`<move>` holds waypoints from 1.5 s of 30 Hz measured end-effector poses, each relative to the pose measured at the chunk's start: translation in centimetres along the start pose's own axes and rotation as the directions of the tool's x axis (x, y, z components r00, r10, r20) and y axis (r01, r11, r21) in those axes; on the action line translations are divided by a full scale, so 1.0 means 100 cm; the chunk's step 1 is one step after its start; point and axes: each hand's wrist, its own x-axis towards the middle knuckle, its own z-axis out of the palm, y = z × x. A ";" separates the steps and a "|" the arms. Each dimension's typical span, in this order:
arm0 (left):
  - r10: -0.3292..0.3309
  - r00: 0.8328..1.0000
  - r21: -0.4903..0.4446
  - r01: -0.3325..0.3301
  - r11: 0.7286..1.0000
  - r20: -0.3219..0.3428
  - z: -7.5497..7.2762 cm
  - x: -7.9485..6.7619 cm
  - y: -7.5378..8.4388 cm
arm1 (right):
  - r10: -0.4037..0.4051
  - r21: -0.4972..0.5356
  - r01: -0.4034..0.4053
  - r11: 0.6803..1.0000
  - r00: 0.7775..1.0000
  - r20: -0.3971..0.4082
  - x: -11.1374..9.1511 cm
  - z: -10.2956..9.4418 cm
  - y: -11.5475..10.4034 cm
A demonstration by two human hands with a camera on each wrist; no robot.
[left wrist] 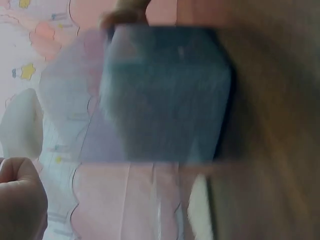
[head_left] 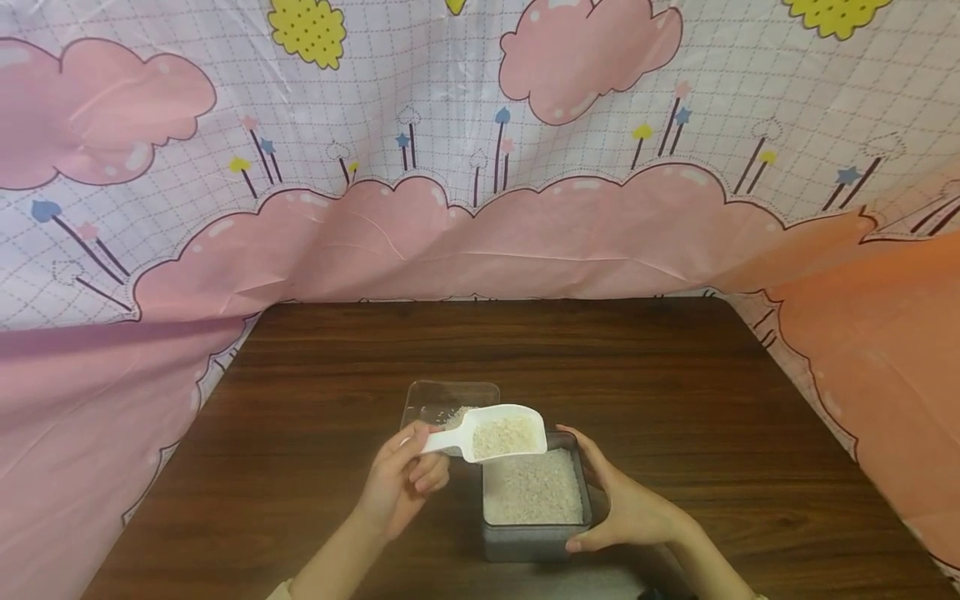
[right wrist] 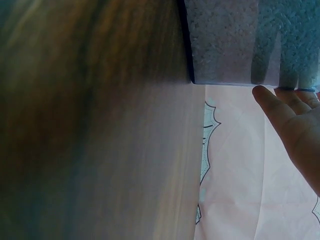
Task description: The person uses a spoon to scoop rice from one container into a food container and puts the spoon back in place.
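My left hand (head_left: pixel 408 475) grips a white scoop (head_left: pixel 450 438) by its handle. Pale rice (head_left: pixel 506 437) lies in the scoop's bowl, which hangs over the far left part of a dark see-through box (head_left: pixel 534 542). Rice (head_left: pixel 536 492) fills much of that box. My right hand (head_left: pixel 622 504) holds the box at its right side, thumb near the front corner and fingers toward the back. From the left wrist, the scoop (left wrist: pixel 22 125) shows above my left fist, and the box (left wrist: pixel 165 105) is blurred. In the right wrist view, fingertips (right wrist: pixel 261 92) meet the box's wall.
A clear plastic tray (head_left: pixel 453 387) with some loose rice stands behind the scoop, partly hidden by it. Both containers are on a dark wooden table (head_left: pixel 315 400). A patterned pink and white cloth (head_left: pixel 465 242) hangs behind the table and along its sides.
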 end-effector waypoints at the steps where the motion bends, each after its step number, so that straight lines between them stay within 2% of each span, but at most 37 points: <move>1: 0.016 1.000 0.005 -0.016 1.000 0.012 -0.003 0.002 0.005 | 0.005 0.001 -0.005 1.000 1.000 -0.001 0.000 0.000 0.000; 7: 0.089 0.995 0.047 -0.091 0.995 0.047 -0.031 0.008 0.039 | 0.002 -0.001 -0.002 1.000 1.000 0.000 0.002 0.000 -0.001; 11: 0.086 0.995 0.074 -0.089 0.993 0.051 -0.057 0.007 0.056 | 0.009 -0.009 -0.009 1.000 1.000 0.005 0.003 0.001 -0.001; 15: 0.023 1.000 0.110 -0.024 0.994 0.012 -0.083 0.003 0.064 | 0.015 -0.003 -0.015 1.000 1.000 0.009 0.003 0.000 -0.001; 19: -0.038 0.999 0.162 0.044 0.986 -0.039 -0.106 0.002 0.064 | 0.014 0.011 -0.014 1.000 1.000 0.013 0.004 0.000 -0.002; 28: -0.149 0.978 0.242 0.181 0.953 -0.143 -0.140 0.002 0.056 | 0.010 0.014 -0.010 1.000 1.000 0.012 0.004 0.001 -0.001; 33: -0.174 0.956 0.354 0.251 0.901 -0.235 -0.144 0.002 0.052 | 0.006 0.020 -0.007 1.000 1.000 0.018 0.003 0.001 0.000; 39: -0.162 0.930 0.475 0.313 0.823 -0.331 -0.135 0.009 0.050 | 0.014 0.026 -0.015 1.000 1.000 0.025 0.001 0.000 0.000; 42: -0.172 0.925 0.529 0.339 0.778 -0.339 -0.128 0.017 0.050 | 0.006 0.027 -0.007 1.000 1.000 0.025 0.001 0.000 0.000; 45: -0.170 0.931 0.604 0.341 0.720 -0.324 -0.121 0.022 0.049 | 0.005 0.031 -0.006 0.999 1.000 0.024 0.001 -0.001 0.000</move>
